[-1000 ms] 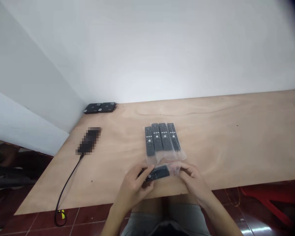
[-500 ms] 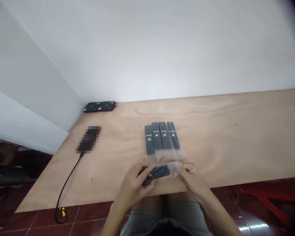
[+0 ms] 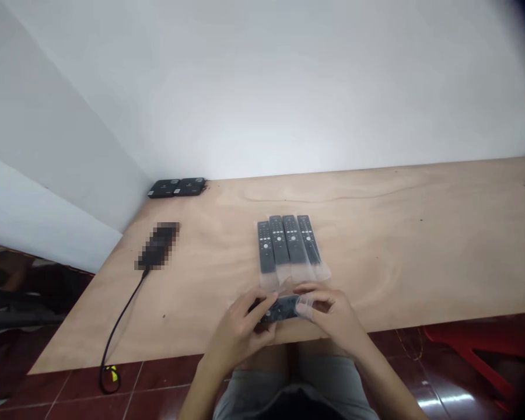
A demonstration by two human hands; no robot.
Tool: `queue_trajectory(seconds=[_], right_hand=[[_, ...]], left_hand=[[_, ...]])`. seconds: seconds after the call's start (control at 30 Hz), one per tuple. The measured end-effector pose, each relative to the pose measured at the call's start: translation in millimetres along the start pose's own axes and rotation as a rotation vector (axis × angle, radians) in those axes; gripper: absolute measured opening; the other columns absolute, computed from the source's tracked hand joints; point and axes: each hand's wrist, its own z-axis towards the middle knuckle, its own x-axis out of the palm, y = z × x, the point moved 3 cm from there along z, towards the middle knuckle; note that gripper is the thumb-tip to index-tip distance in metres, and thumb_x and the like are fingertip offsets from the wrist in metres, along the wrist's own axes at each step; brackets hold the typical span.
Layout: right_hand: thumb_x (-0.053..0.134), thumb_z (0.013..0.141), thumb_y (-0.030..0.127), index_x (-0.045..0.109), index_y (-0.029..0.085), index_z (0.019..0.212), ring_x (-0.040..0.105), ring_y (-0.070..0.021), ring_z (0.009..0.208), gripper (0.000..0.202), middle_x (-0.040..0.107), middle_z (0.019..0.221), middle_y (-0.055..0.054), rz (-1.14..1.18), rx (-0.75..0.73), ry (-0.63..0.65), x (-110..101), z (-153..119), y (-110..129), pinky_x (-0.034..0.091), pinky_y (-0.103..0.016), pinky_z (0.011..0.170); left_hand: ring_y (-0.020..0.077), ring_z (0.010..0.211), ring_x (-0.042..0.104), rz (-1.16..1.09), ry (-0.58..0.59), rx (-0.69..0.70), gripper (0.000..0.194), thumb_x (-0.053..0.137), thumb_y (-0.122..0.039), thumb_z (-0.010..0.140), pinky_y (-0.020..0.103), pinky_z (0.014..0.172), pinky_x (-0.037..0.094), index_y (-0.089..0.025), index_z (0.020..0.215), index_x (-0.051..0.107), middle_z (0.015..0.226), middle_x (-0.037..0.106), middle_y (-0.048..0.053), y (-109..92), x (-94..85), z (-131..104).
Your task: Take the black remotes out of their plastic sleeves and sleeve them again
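A black remote control (image 3: 284, 308) in a clear plastic sleeve lies crosswise between my hands, near the table's front edge. My left hand (image 3: 244, 319) grips its left end, thumb and fingers around it. At the other end, my right hand (image 3: 328, 312) pinches the sleeve (image 3: 305, 305) against the remote. Just beyond my hands, several more black remotes (image 3: 286, 242) in clear sleeves lie side by side, their buttons facing up. The loose sleeve ends (image 3: 295, 273) of that row point toward me.
Two flat black boxes (image 3: 177, 187) sit at the back left corner of the wooden table (image 3: 402, 256). A blurred-out dark device (image 3: 158, 246) lies at the left, its black cable (image 3: 118, 326) hanging over the front edge. Red plastic furniture (image 3: 481, 350) stands below the right side.
My right hand has moved left along the sleeve, from its loose end to the end of the remote. The sleeve's loose end is now gathered at my fingers. My left hand keeps its grip.
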Motion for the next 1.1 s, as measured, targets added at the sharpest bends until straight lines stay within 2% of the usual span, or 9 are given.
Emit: queue_trajectory(seconds=[0.13, 0.27, 0.47, 0.57, 0.63, 0.77, 0.87, 1.0, 1.1], right_hand=[[0.083, 0.095, 0.051, 0.091, 0.027, 0.094, 0.068, -0.0382, 0.135, 0.026, 0.077, 0.139, -0.012, -0.082, 0.004, 0.035, -3.5, -1.0, 3.9, 0.049, -0.055, 0.121], [0.084, 0.094, 0.054, 0.092, 0.026, 0.094, 0.068, -0.0385, 0.135, 0.028, 0.076, 0.142, -0.012, -0.068, 0.012, 0.005, -19.5, -3.0, 2.0, 0.050, -0.054, 0.119], [0.093, 0.087, 0.050, 0.090, 0.024, 0.085, 0.069, -0.0381, 0.129, 0.026, 0.081, 0.131, -0.013, 0.045, 0.053, -0.167, -73.1, -14.7, -17.9, 0.051, -0.051, 0.115], [0.098, 0.079, 0.048, 0.086, 0.024, 0.079, 0.073, -0.0288, 0.097, 0.027, 0.083, 0.104, -0.010, 0.191, 0.084, -0.352, -111.8, -24.4, -32.9, 0.060, -0.040, 0.089], [0.100, 0.074, 0.045, 0.078, 0.023, 0.068, 0.067, -0.0229, 0.077, 0.031, 0.074, 0.081, -0.006, 0.277, 0.073, -0.418, -135.2, -30.1, -39.4, 0.057, -0.034, 0.070], [0.101, 0.069, 0.042, 0.070, 0.025, 0.060, 0.061, -0.0191, 0.069, 0.037, 0.070, 0.079, -0.005, 0.366, 0.008, -0.545, -163.6, -37.3, -41.3, 0.048, -0.028, 0.052], [0.100, 0.070, 0.044, 0.067, 0.024, 0.059, 0.063, -0.0189, 0.072, 0.040, 0.074, 0.090, -0.006, 0.397, -0.014, -0.537, -156.3, -36.2, -37.7, 0.049, -0.027, 0.052], [0.101, 0.070, 0.043, 0.073, 0.024, 0.069, 0.062, -0.0171, 0.068, 0.034, 0.076, 0.094, -0.005, 0.470, -0.004, -0.482, -121.8, -27.6, -34.3, 0.048, -0.026, 0.051], [0.100, 0.073, 0.042, 0.073, 0.024, 0.072, 0.061, -0.0153, 0.066, 0.033, 0.077, 0.096, -0.004, 0.516, 0.007, -0.425, -93.1, -19.1, -32.4, 0.049, -0.026, 0.051]], left_hand=[[0.0271, 0.110, 0.073, -0.007, 0.028, -0.001, 0.073, 0.071, -0.009, 0.092, 0.041, 0.091, 0.066, -0.030, 0.160, 0.055, 0.123, 0.072, 0.013, 2.7, -1.6, 1.5], [0.0279, 0.111, 0.074, -0.044, 0.073, -0.038, 0.065, 0.074, -0.013, 0.094, 0.044, 0.094, 0.066, -0.030, 0.155, 0.059, 0.124, 0.072, 0.013, 7.6, -3.5, 3.5], [0.0275, 0.119, 0.073, -0.093, 0.123, -0.123, 0.054, 0.075, -0.017, 0.097, 0.042, 0.099, 0.066, -0.027, 0.149, 0.063, 0.135, 0.069, 0.013, 22.2, -7.7, -3.2], [0.0268, 0.117, 0.074, -0.076, 0.154, -0.180, 0.046, 0.075, -0.021, 0.100, 0.042, 0.098, 0.066, -0.028, 0.144, 0.065, 0.136, 0.068, 0.011, 32.1, -12.9, -7.4], [0.0262, 0.113, 0.074, -0.053, 0.166, -0.206, 0.045, 0.077, -0.027, 0.100, 0.042, 0.095, 0.067, -0.028, 0.143, 0.066, 0.136, 0.068, 0.011, 36.9, -17.1, -7.8], [0.0296, 0.120, 0.070, 0.012, 0.154, -0.191, 0.049, 0.081, -0.034, 0.099, 0.047, 0.099, 0.065, -0.028, 0.145, 0.065, 0.136, 0.069, 0.011, 38.6, -20.9, -0.9], [0.0327, 0.125, 0.065, 0.046, 0.150, -0.177, 0.049, 0.082, -0.035, 0.097, 0.051, 0.103, 0.062, -0.028, 0.143, 0.067, 0.135, 0.070, 0.011, 37.5, -16.1, 7.0], [0.0315, 0.120, 0.064, 0.060, 0.126, -0.193, 0.046, 0.080, -0.029, 0.099, 0.051, 0.101, 0.061, -0.028, 0.143, 0.066, 0.130, 0.070, 0.009, 37.9, -8.8, 14.6], [0.0314, 0.123, 0.062, 0.057, 0.134, -0.201, 0.054, 0.082, -0.029, 0.098, 0.052, 0.105, 0.059, -0.029, 0.149, 0.063, 0.133, 0.069, 0.009, 37.8, -8.4, 17.1]])
